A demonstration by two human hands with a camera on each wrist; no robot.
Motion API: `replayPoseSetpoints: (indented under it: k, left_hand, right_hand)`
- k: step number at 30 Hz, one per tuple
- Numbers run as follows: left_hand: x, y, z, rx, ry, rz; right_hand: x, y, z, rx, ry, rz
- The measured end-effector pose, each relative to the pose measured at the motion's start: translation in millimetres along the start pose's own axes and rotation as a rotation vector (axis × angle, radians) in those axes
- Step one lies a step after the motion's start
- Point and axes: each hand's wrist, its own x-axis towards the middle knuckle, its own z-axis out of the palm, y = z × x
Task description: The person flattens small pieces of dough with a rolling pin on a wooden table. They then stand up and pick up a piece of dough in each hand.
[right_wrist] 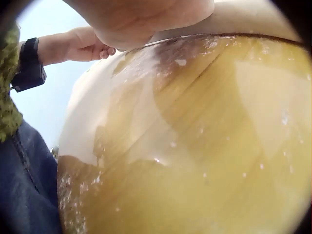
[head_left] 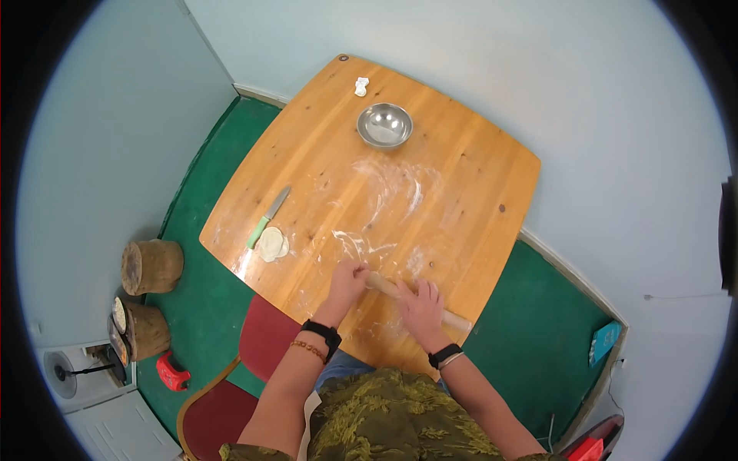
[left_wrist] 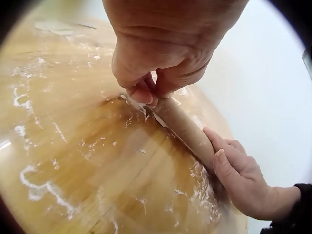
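A pale wooden rolling pin point(head_left: 384, 285) lies at a slant near the table's front edge. My right hand point(head_left: 423, 307) rests across it, fingers reaching straight over the wood. At the pin's far-left end, my left hand point(head_left: 350, 280) pinches with thumb and fingertips. In the left wrist view a thin white edge of dough point(left_wrist: 160, 120) shows beside the pin, right below those fingertips; the pin and the hand hide most of it. The right wrist view shows the underside of the right hand point(right_wrist: 156, 22) over the floury tabletop.
Flour streaks mark the wooden table point(head_left: 469, 184). Left of the hands lie flat dough rounds point(head_left: 270, 244) beside a green-handled knife point(head_left: 261, 228). A steel bowl point(head_left: 384, 126) and a small white crumpled item point(head_left: 361, 86) are farther back. A red chair point(head_left: 265, 338) stands at the left front.
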Motion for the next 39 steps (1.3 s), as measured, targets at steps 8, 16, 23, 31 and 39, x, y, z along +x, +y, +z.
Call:
replayPoseSetpoints:
  k: [8,16,23,31,39]
  left_hand:
    - [13,-10,4,0.047,-0.018,0.082]
    - [-37,-13,-5,-0.08,0.07,0.006]
    - [13,6,16,0.024,0.193,0.13]
    - [2,-19,26,-0.319,0.197,-0.17]
    - [-19,5,34,-1.06,0.125,-0.476]
  right_hand:
    - [8,1,-2,-0.071,-0.052,0.022]
    - [-24,-24,-4,-0.035,-0.099,-0.035]
    - [20,4,4,-0.069,-0.015,0.028]
    - [28,32,10,0.255,-0.167,-0.102]
    - [39,21,-15,0.549,-0.501,0.086]
